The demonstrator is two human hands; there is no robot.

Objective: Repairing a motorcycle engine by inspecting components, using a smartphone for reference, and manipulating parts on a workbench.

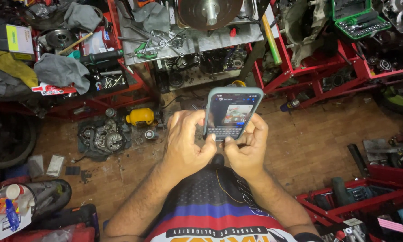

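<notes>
At frame centre I see both hands wrapped around a phone: left hand cradles its left edge, right hand its lower right, thumbs pressing the lit screen above the brick floor

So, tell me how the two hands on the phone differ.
The left hand wraps the phone's left edge from the side, while the right hand cups it from below at the lower right. The left hand shows its back and knuckles; the right hand shows curled fingers. Both thumbs meet at the on-screen keyboard, and both hands share the grip on the phone.
</notes>
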